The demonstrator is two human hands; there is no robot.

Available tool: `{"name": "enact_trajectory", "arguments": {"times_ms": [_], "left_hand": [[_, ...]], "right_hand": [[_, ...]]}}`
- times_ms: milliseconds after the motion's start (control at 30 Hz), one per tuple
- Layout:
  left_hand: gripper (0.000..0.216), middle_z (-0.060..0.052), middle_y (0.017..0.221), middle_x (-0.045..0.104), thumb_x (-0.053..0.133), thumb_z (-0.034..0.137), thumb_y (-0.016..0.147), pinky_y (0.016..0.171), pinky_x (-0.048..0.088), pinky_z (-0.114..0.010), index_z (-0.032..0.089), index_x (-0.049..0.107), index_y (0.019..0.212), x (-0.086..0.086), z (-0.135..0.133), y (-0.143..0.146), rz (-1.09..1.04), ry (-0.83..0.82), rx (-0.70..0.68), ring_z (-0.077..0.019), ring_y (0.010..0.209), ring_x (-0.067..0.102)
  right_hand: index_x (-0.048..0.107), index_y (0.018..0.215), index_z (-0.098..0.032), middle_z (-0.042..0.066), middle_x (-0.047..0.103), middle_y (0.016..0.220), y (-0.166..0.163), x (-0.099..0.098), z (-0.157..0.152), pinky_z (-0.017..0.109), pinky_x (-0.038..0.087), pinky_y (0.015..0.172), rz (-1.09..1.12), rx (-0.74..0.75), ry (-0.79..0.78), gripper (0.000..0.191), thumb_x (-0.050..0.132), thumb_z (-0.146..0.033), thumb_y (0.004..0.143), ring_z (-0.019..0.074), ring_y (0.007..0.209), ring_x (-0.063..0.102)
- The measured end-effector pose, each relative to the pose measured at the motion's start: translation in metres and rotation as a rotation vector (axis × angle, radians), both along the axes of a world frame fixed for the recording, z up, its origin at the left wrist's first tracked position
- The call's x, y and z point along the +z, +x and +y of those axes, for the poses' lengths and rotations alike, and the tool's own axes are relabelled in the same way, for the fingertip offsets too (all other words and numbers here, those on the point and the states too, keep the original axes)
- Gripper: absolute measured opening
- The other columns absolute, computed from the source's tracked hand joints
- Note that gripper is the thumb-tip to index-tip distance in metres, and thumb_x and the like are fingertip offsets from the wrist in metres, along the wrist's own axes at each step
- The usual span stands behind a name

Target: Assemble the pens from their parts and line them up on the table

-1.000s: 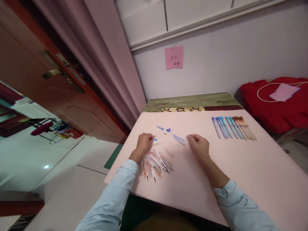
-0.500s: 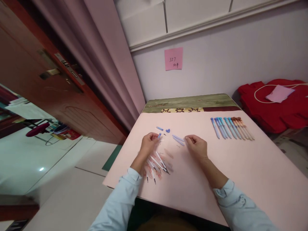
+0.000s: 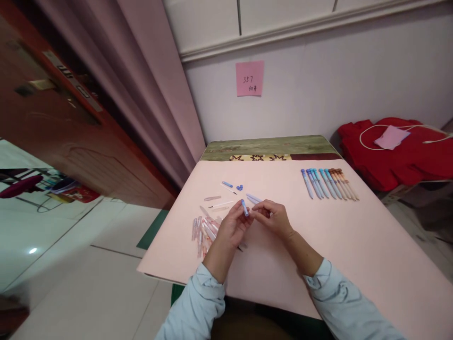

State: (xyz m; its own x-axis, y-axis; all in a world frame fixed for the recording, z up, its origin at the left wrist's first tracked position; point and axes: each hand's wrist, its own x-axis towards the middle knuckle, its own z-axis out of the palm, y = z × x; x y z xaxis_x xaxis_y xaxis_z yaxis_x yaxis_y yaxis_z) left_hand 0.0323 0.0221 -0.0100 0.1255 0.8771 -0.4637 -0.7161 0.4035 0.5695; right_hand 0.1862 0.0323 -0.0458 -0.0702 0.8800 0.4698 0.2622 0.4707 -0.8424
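Note:
My left hand (image 3: 231,227) holds a short blue pen barrel (image 3: 245,208) upright between its fingertips. Close by its lower end, my right hand (image 3: 274,217) is pinched; whatever small piece it may hold is too tiny to make out. Just behind the right fingers lie pale blue tapered pen barrels (image 3: 252,197), partly covered. Farther back are another blue barrel (image 3: 227,184), a small cluster of dark blue pieces (image 3: 239,187) and a white pen refill (image 3: 229,189). A second refill (image 3: 221,204) rests left of my left hand.
Left of my left forearm lies a pile of pinkish clear pen parts and refills (image 3: 204,231), partly hidden. A row of finished-looking blue and brown pens (image 3: 327,184) is at the table's right. Red cloth (image 3: 406,163) with a white cable sits beyond the right edge.
My left hand has moved right, bringing the blue barrel up beside my right hand. The right hand stays pinched. The view has shifted a little, uncovering more of the pile.

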Motion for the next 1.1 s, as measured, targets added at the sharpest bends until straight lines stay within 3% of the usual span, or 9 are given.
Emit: {"name": "enact_trajectory", "arguments": {"times_ms": [167,367,433,600,833,1100], "left_hand": [[0.052,-0.002,0.079,0.065,0.069,0.010,0.074,0.069,0.051,-0.024,0.018,0.054,0.123,0.000,-0.005,0.000,0.068,0.056,-0.014,-0.0134,0.070,0.064],[0.034,-0.002,0.076,0.065,0.067,0.007,0.073,0.080,0.053,-0.030,0.016,0.060,0.105,-0.002,-0.009,0.002,0.026,-0.024,0.051,-0.0134,0.071,0.065],[0.029,-0.001,0.073,0.065,0.068,0.006,0.073,0.084,0.054,-0.034,0.016,0.061,0.099,0.001,-0.009,-0.003,0.018,-0.020,0.084,-0.0139,0.071,0.065],[0.012,-0.004,0.073,0.066,0.069,0.006,0.075,0.088,0.055,-0.038,0.011,0.063,0.084,0.012,-0.007,-0.016,-0.012,-0.013,0.184,-0.0132,0.070,0.064],[0.010,-0.007,0.073,0.066,0.060,0.000,0.081,0.084,0.059,-0.034,0.010,0.062,0.080,0.020,-0.005,-0.017,-0.086,-0.180,0.267,-0.0143,0.071,0.067],[0.012,-0.008,0.073,0.066,0.056,-0.002,0.083,0.080,0.061,-0.031,0.009,0.060,0.082,0.020,-0.004,-0.023,-0.141,-0.195,0.353,-0.0148,0.071,0.068]], "right_hand": [[0.068,0.081,-0.021,-0.001,0.061,0.068,-0.004,0.002,-0.004,0.023,0.042,0.051,-0.105,0.057,0.082,0.017,0.075,-0.036,0.077,0.0091,0.051,0.047],[0.067,0.081,-0.021,-0.001,0.061,0.068,-0.003,0.002,-0.005,0.023,0.042,0.053,-0.118,0.039,0.065,0.015,0.067,-0.036,0.083,0.0102,0.053,0.049],[0.068,0.081,-0.020,0.000,0.061,0.067,0.001,0.001,-0.002,0.024,0.042,0.054,-0.097,-0.045,0.040,0.019,0.065,-0.039,0.085,0.0112,0.054,0.050],[0.069,0.077,-0.022,0.000,0.064,0.068,0.008,-0.005,0.008,0.026,0.040,0.058,-0.264,-0.465,-0.058,0.020,0.059,-0.036,0.087,0.0132,0.058,0.054],[0.070,0.090,-0.026,0.001,0.068,0.081,0.005,-0.016,0.010,0.026,0.033,0.055,-0.693,-0.406,-0.153,0.018,0.063,-0.041,0.085,0.0156,0.068,0.060],[0.070,0.089,-0.026,0.001,0.068,0.085,0.008,-0.019,0.011,0.026,0.031,0.055,-0.729,-0.415,-0.195,0.015,0.058,-0.036,0.089,0.0153,0.068,0.059]]}}
